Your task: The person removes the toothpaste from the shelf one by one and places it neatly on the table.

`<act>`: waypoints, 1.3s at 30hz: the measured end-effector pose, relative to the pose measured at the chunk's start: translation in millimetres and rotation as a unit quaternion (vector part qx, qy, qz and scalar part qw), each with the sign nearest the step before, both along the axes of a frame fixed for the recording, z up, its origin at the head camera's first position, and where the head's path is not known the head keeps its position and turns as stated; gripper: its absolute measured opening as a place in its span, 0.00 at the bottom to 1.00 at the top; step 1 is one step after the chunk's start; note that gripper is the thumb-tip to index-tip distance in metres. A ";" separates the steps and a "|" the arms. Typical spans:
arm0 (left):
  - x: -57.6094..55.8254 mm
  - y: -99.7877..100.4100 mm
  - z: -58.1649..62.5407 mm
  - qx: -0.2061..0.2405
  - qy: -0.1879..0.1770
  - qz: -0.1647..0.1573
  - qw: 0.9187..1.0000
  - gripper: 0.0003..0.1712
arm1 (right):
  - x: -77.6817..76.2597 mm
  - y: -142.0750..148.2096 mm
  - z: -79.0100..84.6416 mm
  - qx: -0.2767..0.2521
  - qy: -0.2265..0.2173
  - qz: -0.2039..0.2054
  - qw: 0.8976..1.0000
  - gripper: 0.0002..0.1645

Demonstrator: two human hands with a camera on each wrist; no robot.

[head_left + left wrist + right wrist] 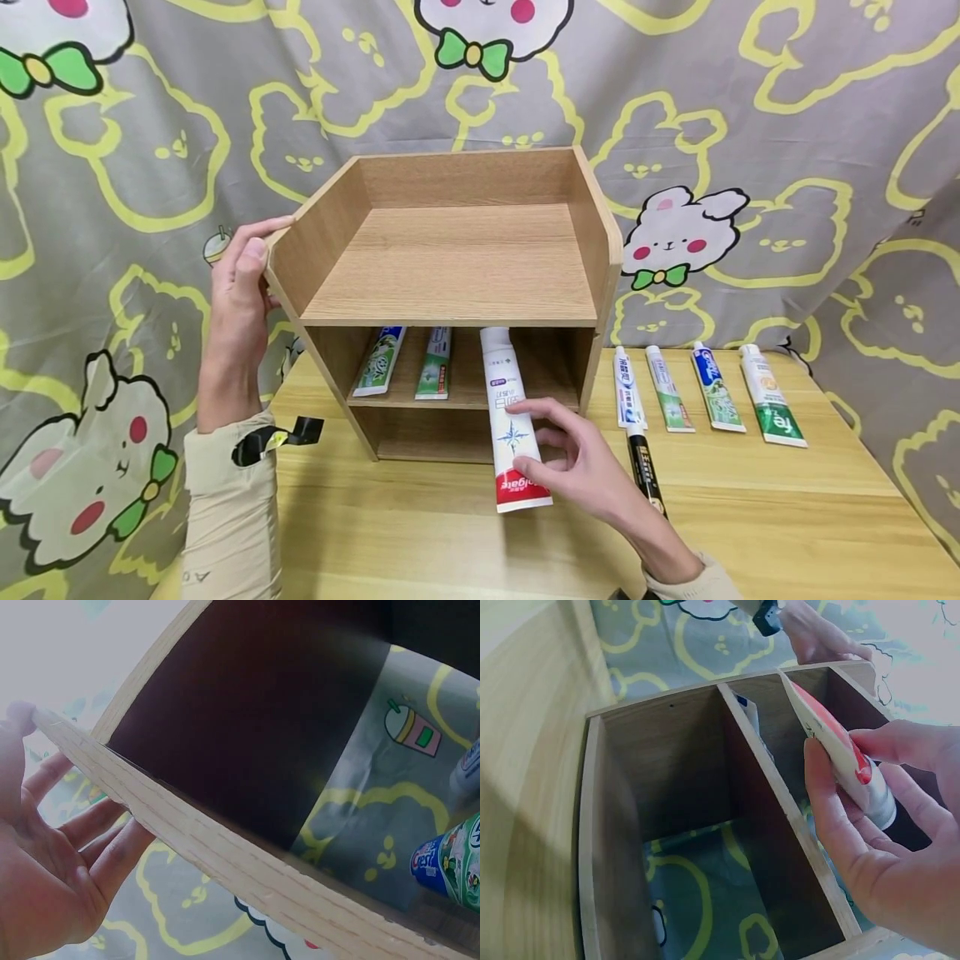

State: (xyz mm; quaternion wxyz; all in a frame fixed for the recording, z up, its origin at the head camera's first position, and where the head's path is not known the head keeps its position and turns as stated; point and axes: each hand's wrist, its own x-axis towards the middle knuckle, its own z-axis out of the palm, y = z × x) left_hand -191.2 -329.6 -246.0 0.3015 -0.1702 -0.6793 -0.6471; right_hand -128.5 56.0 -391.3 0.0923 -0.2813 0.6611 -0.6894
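Observation:
In the head view my right hand [573, 450] pinches a white and red Colgate toothpaste tube [510, 417] between thumb and fingers, its cap pointing into the middle compartment of a wooden shelf unit [465, 258]. The right wrist view shows the tube [844, 742] edge-on at the opening. My left hand [243, 308] touches the unit's left side panel near its top front corner; in the left wrist view its fingers reach behind the panel edge [202, 825]. A blue-green Crest tube [380, 362] and a green-ended tube [435, 367] lie in the same compartment.
Right of the unit, several toothpaste tubes lie in a row on the wooden table [840, 492], among them a blue-green tube [716, 387] and a white and green tube [772, 396]. A black marker [645, 471] lies in front of them. A patterned curtain [697, 108] hangs behind.

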 end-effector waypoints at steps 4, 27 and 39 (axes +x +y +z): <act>0.1 0.3 0.2 -0.001 -0.001 0.000 1.000 0.24 | 3.6 4.7 -4.2 -0.007 0.010 0.005 1.000 0.33; 0.0 2.8 0.4 0.013 0.002 0.000 1.000 0.25 | 25.9 34.4 -13.7 -0.027 0.075 -0.033 0.996 0.33; 0.6 3.5 0.0 0.013 0.003 0.005 1.000 0.25 | 32.2 52.2 -15.4 -0.037 0.113 -0.049 0.992 0.34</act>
